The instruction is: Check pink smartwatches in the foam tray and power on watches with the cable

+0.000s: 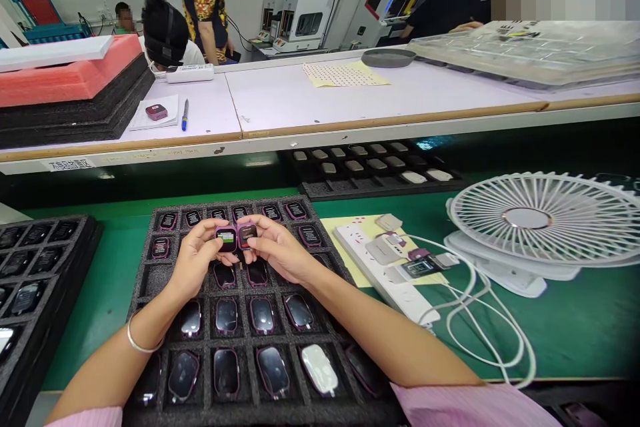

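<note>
My left hand (199,255) pinches a smartwatch body (227,238) whose lit screen has a green band. Beside it my right hand (280,248) grips a second smartwatch body (247,235), its screen dark with small text; the thumb presses on its lower edge. Both watches are purple-framed, strapless and held side by side above a black foam tray (150,278). The tray's compartments hold several more watch bodies, some with lit text in the back rows, others dark. One white piece (320,369) lies face up in the front row. My hands hide some middle compartments.
Another foam tray (75,260) of watches stands at left. To the right are a white power strip (380,273) with chargers and cables, and a white fan (545,220). A raised shelf (270,103) runs across behind, above a further tray (370,163). Other people are beyond it.
</note>
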`<state>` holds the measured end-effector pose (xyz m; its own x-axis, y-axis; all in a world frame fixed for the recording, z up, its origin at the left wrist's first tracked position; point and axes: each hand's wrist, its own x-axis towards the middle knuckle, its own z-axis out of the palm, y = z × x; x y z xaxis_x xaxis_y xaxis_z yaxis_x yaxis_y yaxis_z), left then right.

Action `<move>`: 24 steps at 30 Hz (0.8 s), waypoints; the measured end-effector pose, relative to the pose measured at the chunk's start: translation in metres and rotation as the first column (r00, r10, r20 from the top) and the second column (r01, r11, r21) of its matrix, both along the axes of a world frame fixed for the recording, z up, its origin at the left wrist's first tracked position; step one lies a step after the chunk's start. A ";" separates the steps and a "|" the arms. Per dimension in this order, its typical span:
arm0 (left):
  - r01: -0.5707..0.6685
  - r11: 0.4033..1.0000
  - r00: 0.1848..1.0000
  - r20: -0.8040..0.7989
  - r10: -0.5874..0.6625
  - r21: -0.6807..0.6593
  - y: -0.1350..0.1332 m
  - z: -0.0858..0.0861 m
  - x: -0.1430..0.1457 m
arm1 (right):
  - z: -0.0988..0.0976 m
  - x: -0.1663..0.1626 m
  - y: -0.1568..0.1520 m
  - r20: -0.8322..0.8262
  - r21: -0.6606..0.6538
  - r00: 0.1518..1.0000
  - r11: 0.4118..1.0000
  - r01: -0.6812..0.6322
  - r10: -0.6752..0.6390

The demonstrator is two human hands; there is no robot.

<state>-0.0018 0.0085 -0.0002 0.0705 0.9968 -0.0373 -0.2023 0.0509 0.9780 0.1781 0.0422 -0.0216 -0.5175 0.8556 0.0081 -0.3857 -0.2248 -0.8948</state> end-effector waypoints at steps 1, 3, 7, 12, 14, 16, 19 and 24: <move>0.002 1.000 1.000 0.001 -0.002 0.005 0.000 0.000 0.000 | 0.000 0.000 0.000 -0.001 -0.004 1.000 1.000 -0.003 0.003; 0.002 1.000 1.000 -0.006 -0.002 0.015 0.000 0.001 0.000 | 0.000 0.000 0.000 -0.004 -0.011 1.000 1.000 -0.004 0.004; -0.017 0.999 0.999 -0.048 0.018 0.034 0.000 0.000 0.002 | 0.000 0.000 0.001 0.007 0.004 1.000 1.000 -0.005 0.005; -0.017 0.999 0.997 -0.068 0.020 0.042 0.000 -0.001 0.001 | -0.001 -0.001 0.001 0.033 0.040 0.999 0.999 0.008 -0.009; -0.008 0.999 0.998 -0.065 0.011 0.050 -0.001 0.000 0.000 | -0.002 -0.001 0.001 0.027 0.044 1.000 0.999 0.015 -0.016; 0.001 0.998 0.997 -0.073 0.004 0.060 -0.001 0.000 -0.001 | -0.003 0.000 0.002 0.022 0.046 0.999 0.999 0.024 -0.025; 0.017 0.996 0.996 -0.088 -0.010 0.082 -0.002 0.005 -0.001 | -0.003 0.001 0.004 0.010 0.039 0.999 0.999 0.033 -0.033; 0.176 0.978 0.980 0.074 -0.185 0.114 -0.021 0.035 0.001 | 0.002 0.000 0.004 -0.031 0.030 0.999 1.000 -0.005 0.006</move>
